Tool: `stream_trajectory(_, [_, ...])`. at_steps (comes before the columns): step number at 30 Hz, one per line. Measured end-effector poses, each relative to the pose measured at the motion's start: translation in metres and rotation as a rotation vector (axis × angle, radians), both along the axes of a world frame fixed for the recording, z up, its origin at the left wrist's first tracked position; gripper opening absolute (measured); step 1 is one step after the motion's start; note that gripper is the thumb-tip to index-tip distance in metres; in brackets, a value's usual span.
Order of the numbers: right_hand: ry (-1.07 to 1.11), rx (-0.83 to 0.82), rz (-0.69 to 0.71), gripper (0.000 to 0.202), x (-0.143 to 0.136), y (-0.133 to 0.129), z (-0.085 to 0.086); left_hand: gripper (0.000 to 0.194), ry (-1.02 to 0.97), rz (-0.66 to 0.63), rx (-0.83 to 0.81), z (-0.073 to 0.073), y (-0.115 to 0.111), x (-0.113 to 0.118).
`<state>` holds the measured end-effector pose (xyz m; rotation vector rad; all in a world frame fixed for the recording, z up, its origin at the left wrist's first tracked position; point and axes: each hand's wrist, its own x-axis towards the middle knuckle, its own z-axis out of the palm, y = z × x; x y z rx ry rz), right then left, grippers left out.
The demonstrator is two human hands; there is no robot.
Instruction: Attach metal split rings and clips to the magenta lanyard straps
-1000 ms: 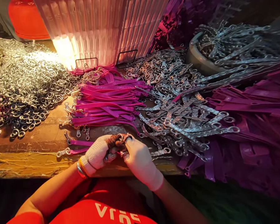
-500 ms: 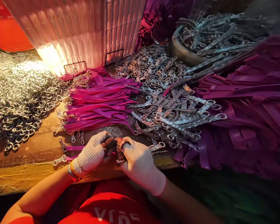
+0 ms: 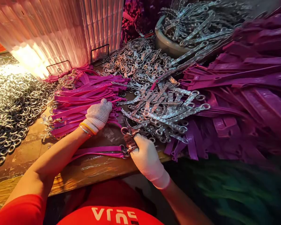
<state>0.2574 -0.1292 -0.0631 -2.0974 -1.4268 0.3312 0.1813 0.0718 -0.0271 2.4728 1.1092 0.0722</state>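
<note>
My left hand [image 3: 98,113], in a dotted white knit glove, rests over the right part of a pile of pink straps [image 3: 67,124]. Its fingertips point away and down, hidden from me. Lower right, my gloved right hand [image 3: 145,153] is closed around a brown-wrapped tool [image 3: 130,142] with a dark tip pointing up; its exact kind is unclear. Beside the tool's upper end is a metal ring [image 3: 124,130]. Two pink straps [image 3: 100,150] lie along the table's front edge, their right ends with metal rings close to my right thumb.
Loose metal rings [image 3: 16,112] are heaped at left. Braided silver pieces [image 3: 159,106] spread over the middle right, with more in a round basin [image 3: 166,43] behind. Purple straps [image 3: 243,84] are piled at right. A ribbed translucent panel [image 3: 67,34] stands at the back.
My hands were together over the brown-wrapped tool. They are now apart, my left hand further up on the strap pile and my right slightly to the right. The view has shifted right.
</note>
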Motion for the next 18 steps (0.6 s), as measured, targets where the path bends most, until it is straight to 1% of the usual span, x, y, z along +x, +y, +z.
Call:
stream_trajectory(3, [-0.033, 0.009, -0.001, 0.028, -0.003, 0.003, 0.003, 0.023, 0.047, -0.002, 0.118, -0.002, 0.006, 0.0])
stream_trajectory(6, [-0.051, -0.01, 0.027, 0.031, -0.002, 0.006, 0.011, 0.019, -0.074, -0.054, 0.132, 0.005, 0.0, -0.016])
stream_trajectory(7, [-0.048, -0.01, 0.056, 0.033, -0.001, 0.007, 0.013, 0.018, -0.147, -0.07, 0.092, 0.009, -0.005, -0.024])
stream_trajectory(8, [-0.046, 0.001, 0.093, 0.034, -0.001, 0.008, 0.015, 0.018, -0.227, -0.07, 0.004, 0.012, -0.011, -0.033])
stream_trajectory(9, [-0.046, 0.02, 0.131, 0.035, -0.001, 0.009, 0.017, 0.019, -0.311, -0.049, -0.136, 0.016, -0.019, -0.043])
stream_trajectory(12, [-0.093, 0.06, 0.219, 0.032, -0.006, 0.014, 0.02, 0.027, -0.532, 0.103, -0.678, 0.022, -0.049, -0.073])
stream_trajectory(13, [-0.124, 0.051, 0.242, 0.03, -0.009, 0.015, 0.022, 0.03, -0.569, 0.148, -0.803, 0.023, -0.06, -0.081])
stream_trajectory(14, [-0.159, 0.035, 0.263, 0.028, -0.013, 0.016, 0.023, 0.032, -0.591, 0.182, -0.878, 0.023, -0.069, -0.089])
stream_trajectory(15, [-0.196, 0.016, 0.288, 0.025, -0.018, 0.017, 0.025, 0.035, -0.6, 0.206, -0.915, 0.023, -0.077, -0.096])
stream_trajectory(16, [-0.234, -0.004, 0.316, 0.023, -0.022, 0.017, 0.028, 0.038, -0.597, 0.224, -0.918, 0.022, -0.083, -0.101])
stream_trajectory(18, [-0.319, -0.047, 0.37, 0.02, -0.03, 0.016, 0.033, 0.041, -0.568, 0.215, -0.838, 0.019, -0.091, -0.109])
